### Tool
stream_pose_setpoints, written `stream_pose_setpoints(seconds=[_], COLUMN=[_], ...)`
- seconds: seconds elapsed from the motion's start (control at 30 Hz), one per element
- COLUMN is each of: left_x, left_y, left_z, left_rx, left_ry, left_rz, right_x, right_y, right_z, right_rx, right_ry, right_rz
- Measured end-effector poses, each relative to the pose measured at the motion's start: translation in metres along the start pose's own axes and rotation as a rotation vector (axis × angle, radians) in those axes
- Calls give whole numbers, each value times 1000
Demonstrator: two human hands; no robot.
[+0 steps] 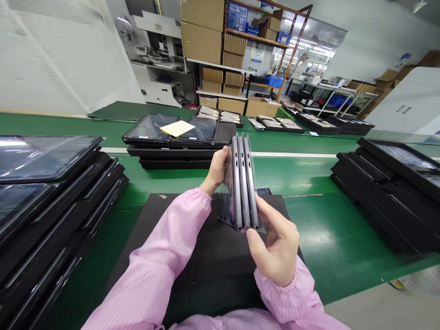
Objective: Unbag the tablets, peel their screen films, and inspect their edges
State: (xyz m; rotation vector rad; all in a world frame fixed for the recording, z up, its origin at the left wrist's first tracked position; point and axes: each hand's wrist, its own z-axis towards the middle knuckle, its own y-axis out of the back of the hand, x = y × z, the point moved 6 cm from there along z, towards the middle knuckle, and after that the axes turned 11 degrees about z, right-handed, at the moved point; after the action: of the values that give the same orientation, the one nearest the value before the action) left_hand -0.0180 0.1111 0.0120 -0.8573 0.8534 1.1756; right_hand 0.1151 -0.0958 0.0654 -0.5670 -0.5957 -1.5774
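Observation:
Three tablets [244, 183] stand side by side on edge between my hands, their grey rims and port openings turned toward me. Clear plastic film sticks out around them. My left hand [217, 166] grips the far left side of the bundle, its other fingers hidden behind. At the near lower right corner, my right hand [275, 240] holds the bundle between thumb and fingers. Below lies a black board or tray [206, 256] on the green bench. A dark screen [264, 191] peeks out just behind the tablets.
Tall stacks of black trays with tablets stand at left [62, 197] and right [388, 197]. Another tray stack [178, 153] bears a yellow paper [177, 128]. Trays of small pale parts [278, 123] line the bench's far side. A shelf rack [264, 41] and cartons stand behind.

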Motion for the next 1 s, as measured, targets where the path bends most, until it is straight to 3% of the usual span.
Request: stream_pose_setpoints(seconds=[0.2, 0.6, 1.0], left_x=[-3, 0, -40], left_y=[0, -3, -20], left_z=[-2, -7, -26], left_rx=[-43, 7, 73], left_ry=[-31, -36, -187], left_rz=[33, 55, 127], right_x=[0, 16, 21], right_y=[3, -3, 5], right_z=[-4, -12, -13], right_rx=[3, 113, -38], right_ry=[-18, -105, -120], right_rz=[9, -61, -109])
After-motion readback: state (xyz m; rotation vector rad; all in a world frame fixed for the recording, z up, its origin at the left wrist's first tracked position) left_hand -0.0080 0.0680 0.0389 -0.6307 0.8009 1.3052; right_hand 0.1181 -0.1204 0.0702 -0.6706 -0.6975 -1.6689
